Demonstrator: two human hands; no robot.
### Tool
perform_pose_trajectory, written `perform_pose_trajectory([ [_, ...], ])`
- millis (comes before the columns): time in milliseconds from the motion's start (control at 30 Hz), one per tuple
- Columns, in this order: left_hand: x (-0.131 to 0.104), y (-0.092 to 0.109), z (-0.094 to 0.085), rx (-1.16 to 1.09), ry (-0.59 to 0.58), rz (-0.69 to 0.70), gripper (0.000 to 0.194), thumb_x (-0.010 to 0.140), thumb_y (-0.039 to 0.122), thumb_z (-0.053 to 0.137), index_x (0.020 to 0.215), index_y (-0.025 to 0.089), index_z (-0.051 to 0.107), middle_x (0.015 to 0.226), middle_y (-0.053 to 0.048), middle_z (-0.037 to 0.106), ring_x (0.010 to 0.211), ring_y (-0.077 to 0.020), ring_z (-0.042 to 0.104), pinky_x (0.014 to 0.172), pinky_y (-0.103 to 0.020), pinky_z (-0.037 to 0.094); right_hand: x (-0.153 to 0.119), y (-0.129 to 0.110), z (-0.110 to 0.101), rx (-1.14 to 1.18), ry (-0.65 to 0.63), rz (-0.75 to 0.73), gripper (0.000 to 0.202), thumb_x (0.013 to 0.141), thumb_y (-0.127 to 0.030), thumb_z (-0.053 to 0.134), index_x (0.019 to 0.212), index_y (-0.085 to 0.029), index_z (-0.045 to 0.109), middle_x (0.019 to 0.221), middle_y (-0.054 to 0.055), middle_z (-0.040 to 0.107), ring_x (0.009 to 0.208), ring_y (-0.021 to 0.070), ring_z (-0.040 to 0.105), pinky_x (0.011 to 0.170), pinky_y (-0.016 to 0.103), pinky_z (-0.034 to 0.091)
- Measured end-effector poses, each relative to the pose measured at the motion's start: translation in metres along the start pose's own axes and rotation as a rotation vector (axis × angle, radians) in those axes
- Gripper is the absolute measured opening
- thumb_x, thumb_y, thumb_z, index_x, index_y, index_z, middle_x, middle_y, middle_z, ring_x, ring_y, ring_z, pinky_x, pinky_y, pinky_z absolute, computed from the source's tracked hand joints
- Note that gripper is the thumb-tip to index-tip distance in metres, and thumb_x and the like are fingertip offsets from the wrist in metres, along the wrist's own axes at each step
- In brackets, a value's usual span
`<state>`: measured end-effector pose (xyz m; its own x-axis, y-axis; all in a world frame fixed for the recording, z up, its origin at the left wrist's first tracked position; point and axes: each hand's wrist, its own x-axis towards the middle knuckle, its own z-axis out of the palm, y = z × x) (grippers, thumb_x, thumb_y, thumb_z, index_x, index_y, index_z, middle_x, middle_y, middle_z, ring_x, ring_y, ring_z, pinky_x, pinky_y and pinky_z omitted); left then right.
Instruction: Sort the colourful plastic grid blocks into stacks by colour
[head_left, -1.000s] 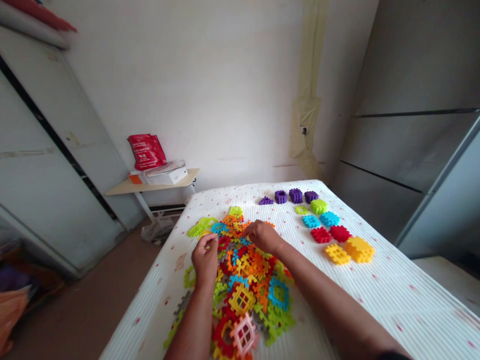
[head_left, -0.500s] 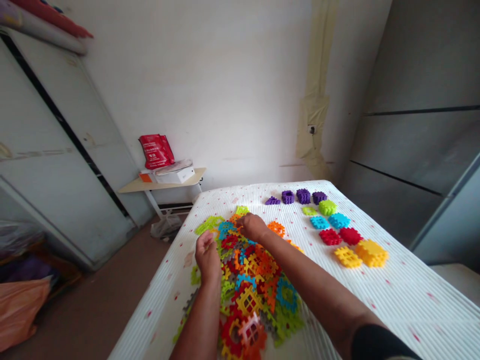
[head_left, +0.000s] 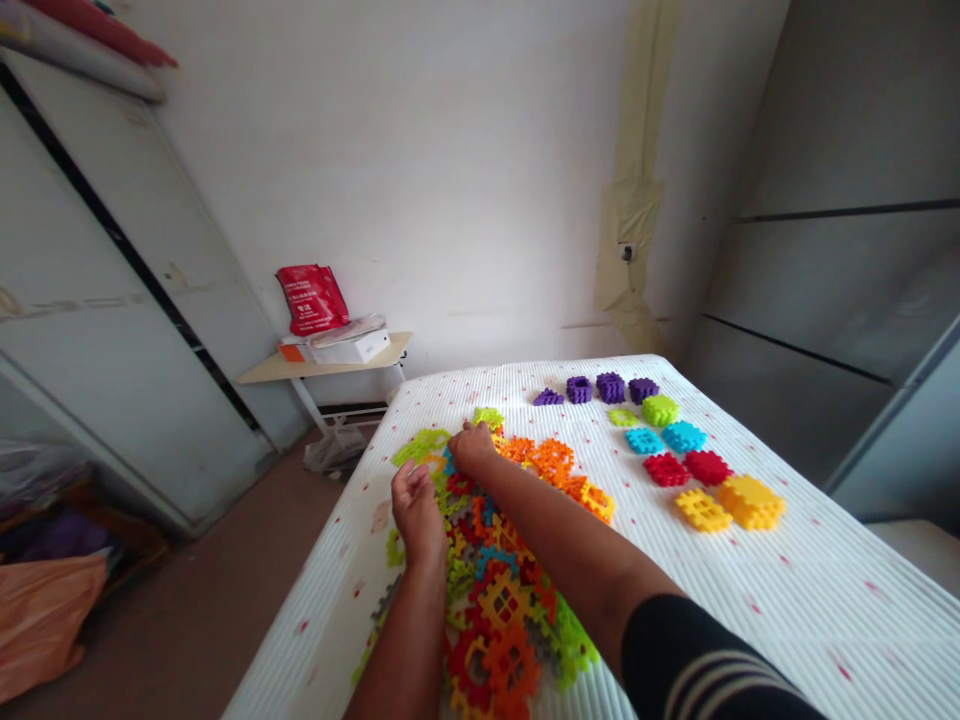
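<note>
A heap of colourful plastic interlocking building pieces (head_left: 504, 598), mostly green, orange, red, yellow and blue, covers the left part of the bed-like surface. My right hand (head_left: 472, 450) is at the far end of the heap, its fingers bent down among the pieces close to a green piece (head_left: 490, 417). Whatever its fingertips grip is hidden. My left hand (head_left: 416, 503) hovers at the heap's left edge, palm turned inward and fingers loosely curled, with nothing visible in it. Green pieces (head_left: 421, 446) lie just beyond it.
Sorted stacks stand to the right: purple (head_left: 610, 387), green (head_left: 660, 409), blue (head_left: 683, 436), red (head_left: 709, 467) and yellow (head_left: 751, 502). White ribbed cloth (head_left: 322, 620) covers the surface. A small table (head_left: 262, 374) bearing a red bag (head_left: 311, 302) stands by the wall.
My right hand has moved left and slightly nearer across the far end of the heap, its forearm reaching further in. My left hand has hardly moved. The view has shifted slightly.
</note>
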<state>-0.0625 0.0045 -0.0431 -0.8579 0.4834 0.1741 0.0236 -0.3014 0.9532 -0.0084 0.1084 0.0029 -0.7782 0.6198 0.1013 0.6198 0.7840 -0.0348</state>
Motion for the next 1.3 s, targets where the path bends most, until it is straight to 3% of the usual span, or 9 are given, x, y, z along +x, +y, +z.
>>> perform_pose_trajectory([
  [167, -0.001, 0.003, 0.001, -0.001, -0.024, 0.019, 0.044, 0.067, 0.029, 0.061, 0.109, 0.018, 0.056, 0.096, -0.006, 0.062, 0.092, -0.0191, 0.059, 0.083, -0.034, 0.045, -0.010, 0.012, -0.017, 0.039, 0.064, 0.010, 0.024, 0.087, -0.018, 0.044, 0.097, -0.015, 0.065, 0.099, 0.013, 0.068, 0.103, 0.0266, 0.055, 0.088, 0.047, 0.037],
  [267, -0.004, 0.008, 0.003, 0.022, -0.062, 0.069, 0.042, 0.068, 0.031, 0.062, 0.107, 0.016, 0.059, 0.096, -0.006, 0.063, 0.090, -0.0187, 0.060, 0.082, -0.033, 0.046, -0.025, 0.030, -0.030, 0.119, 0.114, 0.025, 0.030, 0.092, -0.024, 0.037, 0.104, -0.017, 0.064, 0.099, 0.009, 0.068, 0.094, 0.0221, 0.061, 0.080, 0.037, 0.043],
  [433, -0.016, 0.023, 0.008, 0.049, -0.205, 0.032, 0.041, 0.068, 0.038, 0.065, 0.102, 0.015, 0.064, 0.091, -0.006, 0.067, 0.086, -0.0191, 0.061, 0.080, -0.032, 0.048, -0.064, 0.059, -0.032, 0.756, 0.121, -0.174, 0.026, 0.089, -0.026, 0.045, 0.099, -0.015, 0.067, 0.094, 0.003, 0.069, 0.083, 0.0135, 0.063, 0.073, 0.022, 0.046],
  [533, -0.024, 0.031, 0.011, 0.078, -0.382, -0.037, 0.041, 0.064, 0.039, 0.069, 0.096, 0.014, 0.067, 0.086, -0.007, 0.069, 0.082, -0.0198, 0.062, 0.077, -0.032, 0.049, -0.084, 0.064, -0.025, 0.911, 0.096, -0.235, 0.024, 0.087, -0.028, 0.050, 0.098, -0.015, 0.068, 0.089, 0.002, 0.070, 0.081, 0.0132, 0.063, 0.073, 0.022, 0.047],
  [667, -0.029, 0.033, 0.014, 0.126, -0.503, -0.069, 0.038, 0.058, 0.036, 0.072, 0.088, 0.013, 0.068, 0.077, -0.005, 0.068, 0.071, -0.0175, 0.062, 0.067, -0.029, 0.049, -0.103, 0.056, -0.022, 0.813, 0.229, -0.156, 0.021, 0.085, -0.025, 0.052, 0.100, -0.017, 0.065, 0.091, 0.002, 0.068, 0.080, 0.0129, 0.062, 0.073, 0.022, 0.046],
  [800, -0.027, 0.032, 0.013, 0.121, -0.421, -0.093, 0.036, 0.057, 0.037, 0.072, 0.083, 0.014, 0.064, 0.064, 0.001, 0.063, 0.052, -0.0109, 0.054, 0.050, -0.022, 0.044, -0.120, 0.043, -0.028, 0.566, 0.405, 0.087, 0.034, 0.081, -0.032, 0.059, 0.112, -0.018, 0.057, 0.104, 0.006, 0.063, 0.090, 0.0170, 0.059, 0.078, 0.026, 0.045],
  [967, -0.023, 0.026, 0.013, 0.026, -0.382, -0.110, 0.036, 0.056, 0.035, 0.074, 0.082, 0.016, 0.059, 0.065, 0.003, 0.061, 0.051, -0.0092, 0.053, 0.046, -0.019, 0.042, -0.131, 0.027, -0.030, 0.319, 0.368, 0.056, 0.045, 0.077, -0.047, 0.061, 0.110, -0.017, 0.055, 0.100, 0.009, 0.061, 0.094, 0.0221, 0.055, 0.080, 0.032, 0.043],
  [1133, -0.024, 0.023, 0.014, 0.002, -0.395, -0.130, 0.036, 0.056, 0.034, 0.075, 0.082, 0.016, 0.058, 0.065, 0.003, 0.061, 0.052, -0.0087, 0.053, 0.047, -0.018, 0.043, -0.136, 0.017, -0.032, 0.157, 0.357, 0.064, 0.038, 0.081, -0.046, 0.057, 0.105, -0.016, 0.055, 0.098, 0.011, 0.060, 0.094, 0.0235, 0.053, 0.079, 0.034, 0.042],
  [1300, -0.025, 0.024, 0.016, 0.019, -0.420, -0.132, 0.036, 0.058, 0.035, 0.074, 0.084, 0.016, 0.058, 0.064, 0.003, 0.062, 0.050, -0.0091, 0.055, 0.050, -0.020, 0.046, -0.145, 0.024, -0.035, 0.176, 0.316, 0.034, 0.033, 0.082, -0.044, 0.058, 0.103, -0.019, 0.057, 0.100, 0.009, 0.063, 0.094, 0.0225, 0.053, 0.081, 0.035, 0.039],
])
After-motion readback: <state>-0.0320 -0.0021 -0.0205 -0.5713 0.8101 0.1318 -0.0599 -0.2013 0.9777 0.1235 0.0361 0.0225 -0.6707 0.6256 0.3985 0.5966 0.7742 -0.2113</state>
